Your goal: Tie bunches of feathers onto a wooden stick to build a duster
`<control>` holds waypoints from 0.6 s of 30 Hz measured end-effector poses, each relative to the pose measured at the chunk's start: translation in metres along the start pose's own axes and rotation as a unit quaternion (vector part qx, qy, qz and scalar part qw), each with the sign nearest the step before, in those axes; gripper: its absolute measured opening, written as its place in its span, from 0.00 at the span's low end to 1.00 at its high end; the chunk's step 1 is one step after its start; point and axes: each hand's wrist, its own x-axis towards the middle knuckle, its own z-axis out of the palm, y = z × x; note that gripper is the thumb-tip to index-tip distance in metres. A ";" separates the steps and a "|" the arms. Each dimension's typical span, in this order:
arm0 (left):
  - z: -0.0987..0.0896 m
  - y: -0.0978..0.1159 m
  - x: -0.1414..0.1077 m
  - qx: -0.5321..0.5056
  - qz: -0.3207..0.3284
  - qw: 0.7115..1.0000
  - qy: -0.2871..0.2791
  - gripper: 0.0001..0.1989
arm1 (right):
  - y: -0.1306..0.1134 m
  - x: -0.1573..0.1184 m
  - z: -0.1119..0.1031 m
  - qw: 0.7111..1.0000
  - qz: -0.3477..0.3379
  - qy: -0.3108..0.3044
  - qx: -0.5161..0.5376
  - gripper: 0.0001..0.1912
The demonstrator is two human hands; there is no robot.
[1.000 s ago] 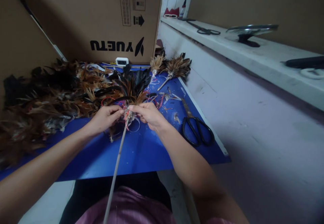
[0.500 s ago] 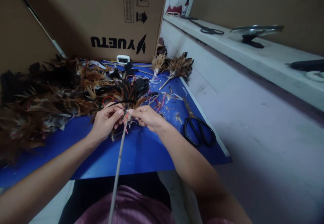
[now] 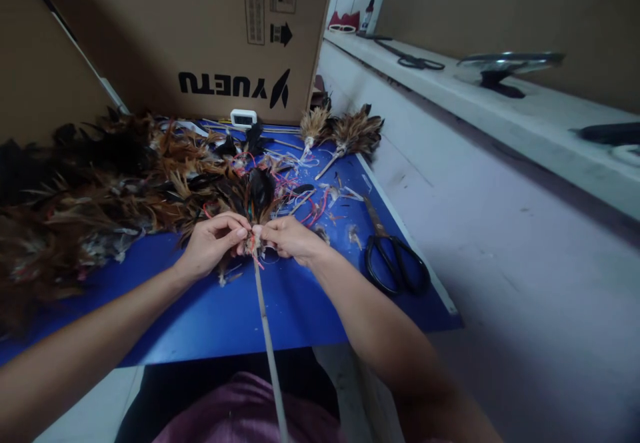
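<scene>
Between my hands is a feather duster: dark feathers (image 3: pixel 261 193) fan out on the far side, and a thin pale stick (image 3: pixel 267 326) runs back toward my lap. My left hand (image 3: pixel 215 241) pinches the bound feather base from the left, thumb against fingers. From the right, my right hand (image 3: pixel 287 236) pinches the same base, its fingertips close to the left ones. Red string (image 3: pixel 258 262) hangs at the binding, where the stick meets the feathers. What exactly lies under each fingertip is hidden.
Loose brown and black feathers (image 3: pixel 100 196) are heaped on the left of the blue table (image 3: pixel 200 323). Black-handled scissors (image 3: pixel 395 259) lie at the right edge. Two feather bundles (image 3: pixel 350 129) rest at the back, before a cardboard box (image 3: pixel 165 29). A ledge (image 3: pixel 550 116) runs along the right wall.
The stick's near end has swung to the right, and the feather head has turned slightly left and spread less. Both hands keep their pinch at the base and have shifted slightly.
</scene>
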 end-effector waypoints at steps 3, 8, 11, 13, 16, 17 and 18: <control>0.000 0.002 0.000 0.019 0.009 1.000 -0.017 0.09 | 0.005 0.002 -0.001 0.996 -0.040 0.025 -0.074 0.26; 0.002 0.004 0.000 0.049 0.028 0.998 -0.025 0.09 | 0.012 0.007 -0.005 0.976 -0.088 0.070 -0.187 0.27; 0.001 0.005 0.000 0.056 0.028 0.997 -0.036 0.10 | 0.012 0.008 -0.006 0.976 -0.095 0.064 -0.188 0.26; 0.001 0.004 0.000 0.049 0.029 0.997 -0.043 0.11 | 0.010 0.007 -0.005 0.981 -0.093 0.049 -0.163 0.26; 0.000 0.002 0.001 0.033 0.023 0.998 -0.046 0.11 | 0.009 0.006 -0.003 0.984 -0.086 0.052 -0.145 0.25; 0.000 0.001 0.000 0.026 0.018 0.998 -0.047 0.11 | 0.010 0.007 -0.003 0.984 -0.084 0.058 -0.149 0.24; 0.000 0.000 0.000 0.020 0.010 0.998 -0.051 0.11 | 0.011 0.007 -0.003 0.982 -0.084 0.065 -0.157 0.22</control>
